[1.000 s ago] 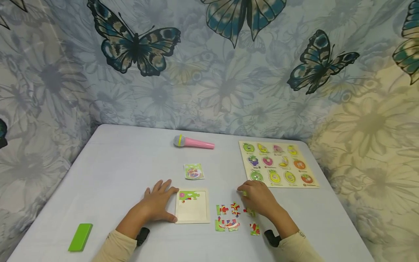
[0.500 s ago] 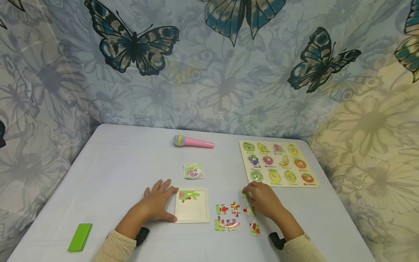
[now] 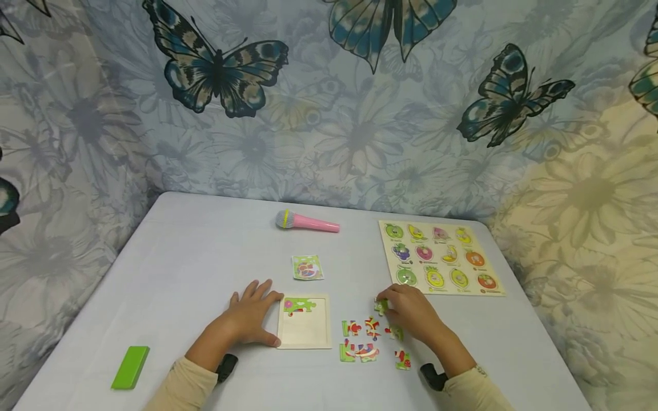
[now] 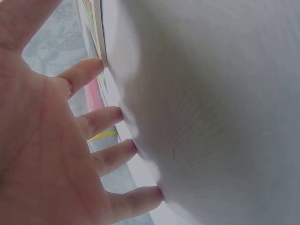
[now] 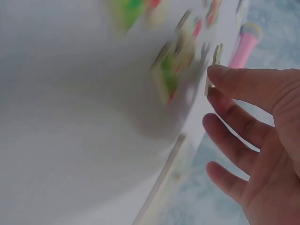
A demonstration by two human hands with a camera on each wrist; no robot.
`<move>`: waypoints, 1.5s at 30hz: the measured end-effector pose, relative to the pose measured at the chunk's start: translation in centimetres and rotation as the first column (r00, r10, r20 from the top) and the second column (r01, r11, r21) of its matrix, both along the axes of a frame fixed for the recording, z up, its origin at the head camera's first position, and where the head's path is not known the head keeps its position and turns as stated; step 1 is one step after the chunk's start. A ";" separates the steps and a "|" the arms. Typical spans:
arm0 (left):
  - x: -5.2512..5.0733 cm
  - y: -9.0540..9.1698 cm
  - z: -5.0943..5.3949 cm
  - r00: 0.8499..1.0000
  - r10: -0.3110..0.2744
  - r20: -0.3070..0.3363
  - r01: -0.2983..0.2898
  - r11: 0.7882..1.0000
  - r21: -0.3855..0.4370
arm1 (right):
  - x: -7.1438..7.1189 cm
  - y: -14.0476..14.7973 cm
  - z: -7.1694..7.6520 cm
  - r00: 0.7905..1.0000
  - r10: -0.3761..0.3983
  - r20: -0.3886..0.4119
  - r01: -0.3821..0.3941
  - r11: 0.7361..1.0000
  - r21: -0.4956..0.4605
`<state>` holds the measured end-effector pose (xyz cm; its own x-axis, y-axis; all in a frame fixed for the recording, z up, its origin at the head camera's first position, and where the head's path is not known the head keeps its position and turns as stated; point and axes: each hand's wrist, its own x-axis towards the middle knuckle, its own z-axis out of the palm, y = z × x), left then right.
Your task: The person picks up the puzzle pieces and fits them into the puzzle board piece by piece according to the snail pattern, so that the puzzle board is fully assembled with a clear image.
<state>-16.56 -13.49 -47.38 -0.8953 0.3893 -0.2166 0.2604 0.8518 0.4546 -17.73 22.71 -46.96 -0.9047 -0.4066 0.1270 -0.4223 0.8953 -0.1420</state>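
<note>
We see the left hand (image 3: 247,321) with its fingers spread, thumb and forefinger touching the left edge of the wooden puzzle tray (image 3: 305,332), while the right hand (image 3: 415,311), well apart from it, pinches a green jigsaw piece (image 3: 380,306) to the tray's right, near the loose jigsaw pieces (image 3: 372,327)

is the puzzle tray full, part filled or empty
Part filled: a green puzzle section sits in the upper left of the tray, and the rest is bare.

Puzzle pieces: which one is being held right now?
The mostly green piece, pinched by the right hand; the other pieces lie on the table or in the tray.
</note>
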 end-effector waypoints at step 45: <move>-0.1 0.3 0.0 1.000 0.012 -0.002 -0.012 0.999 -0.038 | -0.8 -11.5 0.0 0.969 0.244 -0.031 -0.240 0.966 0.101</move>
